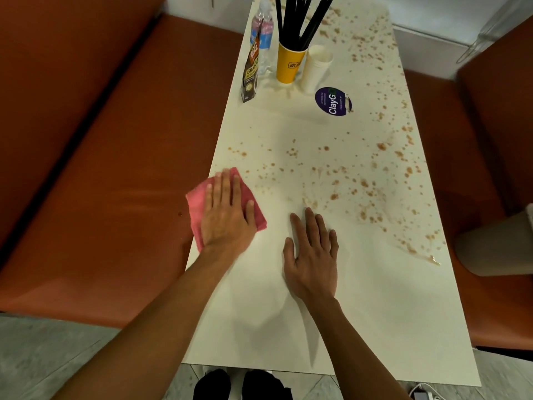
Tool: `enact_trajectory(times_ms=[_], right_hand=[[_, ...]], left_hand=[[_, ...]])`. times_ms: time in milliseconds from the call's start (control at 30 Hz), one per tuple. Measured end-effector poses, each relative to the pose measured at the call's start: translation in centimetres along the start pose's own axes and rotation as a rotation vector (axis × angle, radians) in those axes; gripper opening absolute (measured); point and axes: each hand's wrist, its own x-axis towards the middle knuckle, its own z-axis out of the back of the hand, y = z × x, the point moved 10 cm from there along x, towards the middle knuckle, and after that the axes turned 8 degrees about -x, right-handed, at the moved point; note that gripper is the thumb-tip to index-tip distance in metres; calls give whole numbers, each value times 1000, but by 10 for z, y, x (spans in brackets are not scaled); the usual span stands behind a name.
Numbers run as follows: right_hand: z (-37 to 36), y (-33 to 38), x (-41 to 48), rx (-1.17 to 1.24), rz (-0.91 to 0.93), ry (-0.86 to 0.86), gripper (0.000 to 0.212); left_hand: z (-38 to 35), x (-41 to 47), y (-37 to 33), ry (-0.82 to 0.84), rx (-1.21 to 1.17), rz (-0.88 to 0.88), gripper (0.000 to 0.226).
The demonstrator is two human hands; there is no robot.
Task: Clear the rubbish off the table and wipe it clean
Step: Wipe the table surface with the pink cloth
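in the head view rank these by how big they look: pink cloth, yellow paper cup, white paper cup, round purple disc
1. Pink cloth, largest, though nearest the camera and partly under the left hand.
2. Yellow paper cup and white paper cup: alike, unranked.
3. Round purple disc, marginally smaller; close call.

Pink cloth (197, 203), brown-speckled white table (375, 313), yellow cup (290, 64) with black straws (294, 21), rust-orange benches (101, 197), purple white-lettered sticker (333, 101).

cloth (198, 201) 1 | bottle (265, 39) 1 | pouch (250, 74) 1 | yellow cup (289, 65) 1 | sticker (333, 101) 1
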Motion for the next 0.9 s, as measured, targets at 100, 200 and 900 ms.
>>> enact_trajectory(times_ms=[100, 200, 900], right_hand=[[1, -1, 0, 6, -3, -8, 61], [2, 3, 0, 11, -3, -11, 61], [4, 1, 1, -8, -14, 0, 60]], left_hand=[[-5, -40, -1, 57, 16, -128, 71], [3, -32, 26, 28, 33, -69, 73], [3, 25, 12, 34, -4, -83, 73]])
